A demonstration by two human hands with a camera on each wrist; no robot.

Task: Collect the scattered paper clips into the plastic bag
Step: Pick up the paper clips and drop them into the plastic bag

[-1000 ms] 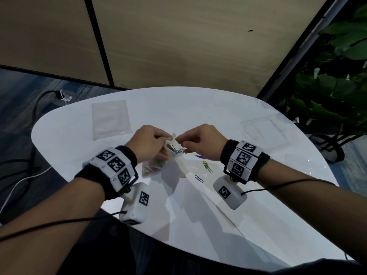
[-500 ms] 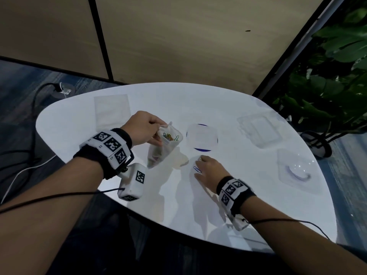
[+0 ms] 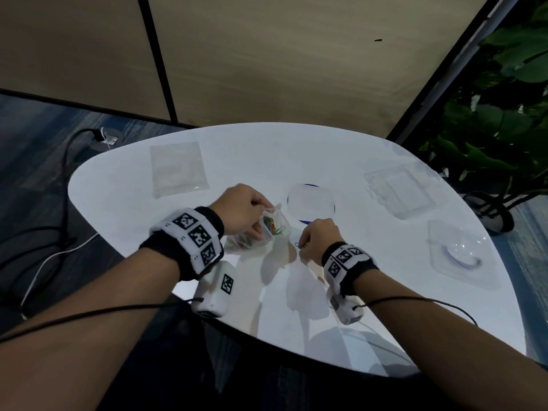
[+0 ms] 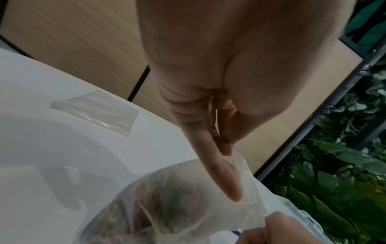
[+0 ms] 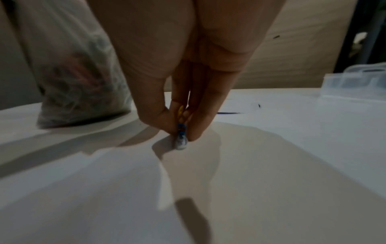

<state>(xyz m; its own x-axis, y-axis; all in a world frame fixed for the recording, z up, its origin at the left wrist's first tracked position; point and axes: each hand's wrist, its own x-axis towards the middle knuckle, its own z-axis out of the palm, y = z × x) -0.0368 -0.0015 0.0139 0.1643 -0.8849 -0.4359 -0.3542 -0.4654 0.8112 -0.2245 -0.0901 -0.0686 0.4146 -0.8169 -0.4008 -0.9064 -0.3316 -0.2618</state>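
Since the last look, your right hand has lifted off the table with paper clips pinched, and your left hand holds the plastic bag nearer to it. From the head view, the bag's mouth lies just left of and slightly beyond your right fingertips, close but apart.

Your left wrist view shows thumb and finger pinching the bag's rim, holding it open, coloured clips blurred inside.

Your right wrist view shows a blue clip and a yellow one pinched upright just above the white tabletop. Clear flat lids, a plastic box, wood-panel wall and a plant surround you.
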